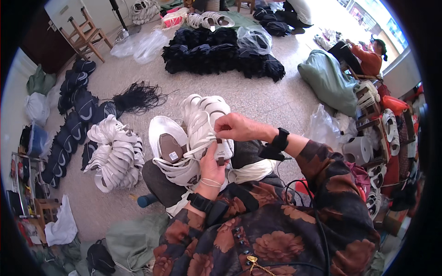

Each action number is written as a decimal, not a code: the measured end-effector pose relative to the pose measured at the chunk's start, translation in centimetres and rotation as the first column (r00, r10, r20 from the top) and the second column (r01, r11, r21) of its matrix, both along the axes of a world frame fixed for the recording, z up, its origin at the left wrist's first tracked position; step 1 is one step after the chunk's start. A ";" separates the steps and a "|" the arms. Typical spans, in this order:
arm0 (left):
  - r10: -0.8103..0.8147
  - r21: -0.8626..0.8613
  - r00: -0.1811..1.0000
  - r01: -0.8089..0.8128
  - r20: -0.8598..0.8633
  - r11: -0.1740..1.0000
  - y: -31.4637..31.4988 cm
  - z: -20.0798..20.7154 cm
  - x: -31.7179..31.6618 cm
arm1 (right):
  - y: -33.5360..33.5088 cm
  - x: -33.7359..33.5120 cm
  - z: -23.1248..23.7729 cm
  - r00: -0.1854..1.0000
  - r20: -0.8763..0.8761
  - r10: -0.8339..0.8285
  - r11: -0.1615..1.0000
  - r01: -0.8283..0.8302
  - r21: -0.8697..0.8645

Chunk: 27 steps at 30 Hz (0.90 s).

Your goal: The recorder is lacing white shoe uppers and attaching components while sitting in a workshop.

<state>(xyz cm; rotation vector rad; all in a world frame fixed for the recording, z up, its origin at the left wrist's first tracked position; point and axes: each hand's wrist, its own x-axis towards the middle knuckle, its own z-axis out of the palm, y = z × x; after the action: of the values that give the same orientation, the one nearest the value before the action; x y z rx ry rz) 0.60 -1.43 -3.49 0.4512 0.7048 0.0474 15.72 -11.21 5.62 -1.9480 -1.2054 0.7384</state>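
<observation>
Over my lap rests a pile of white shoe uppers (177, 174), the nearest showing a brown-grey lining with a small white label. My left hand (212, 166) is closed on a white shoe upper (223, 151), thumb pointing up along it. Just above, my right hand (239, 127) has its fingertips pinched together at that upper's edge; what lies between them is too small to make out. A hank of white shoelaces (254, 171) lies across my lap, right of my left hand.
On the floor to the left stands a curved stack of white uppers (117, 154), beside a row of dark uppers (76, 126) and black laces (138, 98). Black uppers (216, 53) are piled ahead. A green sack (324, 80) and a seated person (370, 60) are at right.
</observation>
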 end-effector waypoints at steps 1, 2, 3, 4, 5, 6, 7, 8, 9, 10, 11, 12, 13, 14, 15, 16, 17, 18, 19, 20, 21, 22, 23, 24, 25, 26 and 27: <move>0.002 -0.001 1.000 -0.002 -0.003 1.000 -0.1 0.2 0.1 | -0.1 0.0 -0.6 1.000 -0.003 0.002 1.000 -0.002 -0.001; -0.006 -0.004 1.000 0.006 -0.014 1.000 -0.1 0.3 0.2 | -0.2 -0.1 -1.2 0.997 -0.067 -0.032 0.999 0.034 0.037; -0.015 -0.006 1.000 0.014 -0.025 1.000 -0.2 0.5 0.3 | -0.3 -0.1 -1.7 0.989 -0.131 -0.063 0.995 0.073 0.072; -0.011 -0.006 1.000 0.011 -0.026 1.000 -0.1 0.3 0.2 | -0.1 -0.3 -1.9 0.989 -0.132 -0.060 0.995 0.070 0.072; -0.017 -0.007 1.000 0.017 -0.026 1.000 0.1 0.2 0.2 | 0.2 -0.6 -2.1 0.990 -0.136 -0.049 0.994 0.061 0.088; -0.024 -0.009 0.999 0.024 -0.025 1.000 0.2 0.0 0.2 | 0.4 -0.8 -2.2 0.989 -0.139 -0.039 0.993 0.054 0.104; -0.023 -0.010 0.999 0.023 -0.026 1.000 0.2 0.0 0.2 | 0.5 -1.0 -2.6 0.989 -0.140 -0.038 0.993 0.053 0.103; -0.021 -0.017 1.000 0.021 -0.023 1.000 0.2 0.0 0.2 | 0.6 -1.1 -3.0 0.996 -0.070 -0.052 0.988 0.062 0.144; -0.020 -0.024 1.000 0.019 -0.019 1.000 0.2 -0.1 0.2 | 0.6 -1.2 -3.3 0.998 -0.001 -0.068 0.980 0.067 0.185; -0.017 -0.025 1.000 0.016 -0.019 1.000 0.2 -0.1 0.1 | 0.7 -1.2 -3.3 0.998 -0.001 -0.066 0.981 0.065 0.185; -0.019 -0.016 1.000 0.019 -0.017 1.000 0.2 -0.1 0.1 | 0.9 -1.2 -3.2 0.997 0.070 -0.043 0.983 0.029 0.183; -0.022 -0.007 1.000 0.022 -0.015 1.000 0.2 -0.1 0.0 | 1.0 -1.2 -3.1 0.990 0.141 -0.020 0.984 -0.005 0.178; -0.023 -0.008 1.000 0.023 -0.014 1.000 0.2 0.2 0.1 | 1.1 -1.1 -2.7 0.990 0.141 -0.021 0.984 -0.004 0.178; -0.022 0.005 0.999 0.022 -0.031 1.000 0.1 0.6 0.1 | 1.2 -0.7 -2.3 0.981 0.181 0.063 0.989 -0.086 0.123; -0.021 0.017 0.999 0.022 -0.047 1.000 0.0 1.0 0.1 | 1.3 -0.3 -1.8 0.965 0.216 0.148 0.984 -0.166 0.065; -0.022 0.020 0.999 0.023 -0.049 1.000 0.1 0.9 0.0 | 1.8 -0.1 -1.2 0.966 0.215 0.147 0.984 -0.165 0.068; -0.029 0.031 0.998 0.031 -0.052 0.999 0.2 0.6 0.0 | 2.4 0.0 -0.4 0.920 0.294 0.260 0.965 -0.249 -0.077; -0.036 0.042 0.998 0.039 -0.056 0.998 0.2 0.4 -0.1 | 3.0 0.0 0.2 0.856 0.353 0.378 0.922 -0.314 -0.226; -0.040 0.042 0.998 0.042 -0.055 0.998 0.2 0.3 -0.1 | 3.3 -0.3 0.8 0.811 0.389 0.437 0.892 -0.336 -0.301; -0.046 0.046 0.998 0.048 -0.040 0.998 0.2 0.1 -0.2 | 3.6 -0.4 0.8 0.813 0.390 0.433 0.894 -0.332 -0.302; -0.053 0.050 0.998 0.055 -0.026 0.997 0.2 0.0 -0.3 | 3.9 -0.7 0.8 0.780 0.423 0.461 0.873 -0.312 -0.375; -0.052 0.050 0.998 0.053 -0.025 0.997 0.3 -0.3 -0.4 | 4.1 -0.9 0.8 0.742 0.453 0.494 0.847 -0.292 -0.445; -0.036 0.033 0.999 0.036 -0.005 0.999 0.3 -0.6 -0.6 | 4.0 -1.0 0.5 0.742 0.453 0.495 0.846 -0.293 -0.445; -0.020 0.014 1.000 0.020 0.014 1.000 0.4 -0.9 -0.7 | 3.9 -1.0 0.1 0.791 0.459 0.405 0.906 -0.279 -0.319; -0.022 0.013 1.000 0.022 0.014 1.000 0.4 -0.8 -0.7 | 3.6 -1.0 -0.3 0.837 0.450 0.313 0.949 -0.253 -0.189; -0.021 0.003 1.000 0.021 0.015 1.000 0.4 -0.8 -0.7 | 3.3 -0.9 -0.6 0.837 0.449 0.312 0.949 -0.251 -0.190; -0.021 -0.007 1.000 0.021 0.015 1.000 0.4 -0.7 -0.7 | 3.0 -0.8 -0.9 0.862 0.421 0.284 0.959 -0.250 -0.135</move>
<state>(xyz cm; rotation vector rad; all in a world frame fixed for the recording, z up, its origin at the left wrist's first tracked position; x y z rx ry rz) -0.08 -0.99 -4.22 0.4512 0.6853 0.0287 14.96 -8.18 4.75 -2.1016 -1.7715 0.4952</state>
